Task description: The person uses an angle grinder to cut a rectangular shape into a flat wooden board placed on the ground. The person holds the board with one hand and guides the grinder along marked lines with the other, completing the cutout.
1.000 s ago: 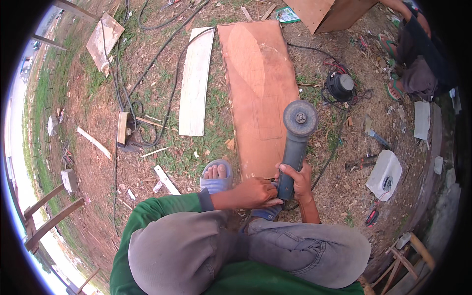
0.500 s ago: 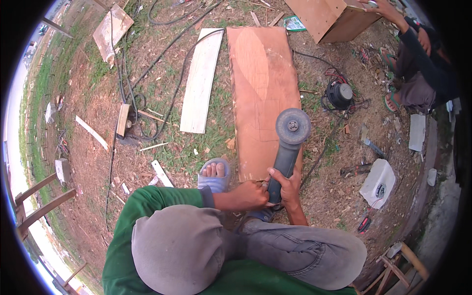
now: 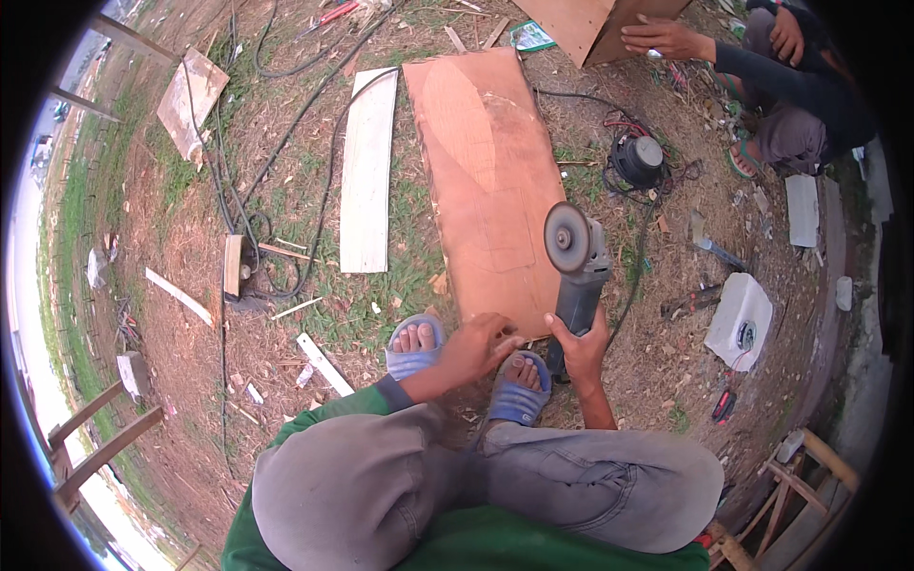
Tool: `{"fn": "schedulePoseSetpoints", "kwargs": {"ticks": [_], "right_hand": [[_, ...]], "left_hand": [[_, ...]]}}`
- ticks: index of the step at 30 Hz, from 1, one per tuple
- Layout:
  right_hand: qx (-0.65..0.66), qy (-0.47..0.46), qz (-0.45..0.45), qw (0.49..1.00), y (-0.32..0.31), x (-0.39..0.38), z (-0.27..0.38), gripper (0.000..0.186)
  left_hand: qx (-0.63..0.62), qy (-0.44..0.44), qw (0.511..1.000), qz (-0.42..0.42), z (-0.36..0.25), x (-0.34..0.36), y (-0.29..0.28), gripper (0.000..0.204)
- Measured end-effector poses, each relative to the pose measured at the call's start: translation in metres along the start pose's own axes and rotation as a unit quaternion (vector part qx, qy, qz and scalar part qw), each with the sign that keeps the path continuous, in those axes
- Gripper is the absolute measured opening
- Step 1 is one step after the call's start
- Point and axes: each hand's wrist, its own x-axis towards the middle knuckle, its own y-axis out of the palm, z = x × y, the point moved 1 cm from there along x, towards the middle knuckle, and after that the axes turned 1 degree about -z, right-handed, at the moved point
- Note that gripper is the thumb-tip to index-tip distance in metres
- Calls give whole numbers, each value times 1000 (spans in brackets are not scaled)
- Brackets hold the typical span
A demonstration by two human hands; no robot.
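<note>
In my right hand [image 3: 583, 344] is a dark angle grinder [image 3: 577, 300], its body upright and my fingers wrapped round it. The grinder's round disc [image 3: 568, 238] faces left and stands over the right edge of a reddish-brown plywood board [image 3: 495, 205]. My left hand [image 3: 476, 344] is apart from the grinder, at the near end of the board, with nothing in its loosely bent fingers. Whether it touches the board I cannot tell. A lighter pointed oval marks the board's far part. My sandalled feet [image 3: 520, 395] are just below the board.
A pale plank [image 3: 367, 171] lies left of the board, with dark cables [image 3: 328, 195] running beside it. To the right are a round black speaker [image 3: 638, 160] and a white container [image 3: 740, 322]. At the far right another person's hand [image 3: 666, 38] touches a wooden box [image 3: 600, 24].
My left hand has come off the lower end of the grinder and moved left, opening. The grinder has turned, its disc now angled leftward. The other person's hand has shifted along the box.
</note>
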Motion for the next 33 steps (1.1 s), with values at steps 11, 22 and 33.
{"fn": "schedulePoseSetpoints", "kwargs": {"ticks": [11, 22, 33], "right_hand": [[-50, 77, 15, 996, -4, 22, -18, 45], [-62, 57, 25, 996, 7, 30, -18, 50], [-163, 37, 41, 985, 30, 78, -20, 62]], "left_hand": [[-25, -315, 931, -182, 79, -14, -37, 40], [-182, -367, 893, -185, 69, -3, -46, 39], [47, -324, 932, -156, 62, 3, -38, 62]]}}
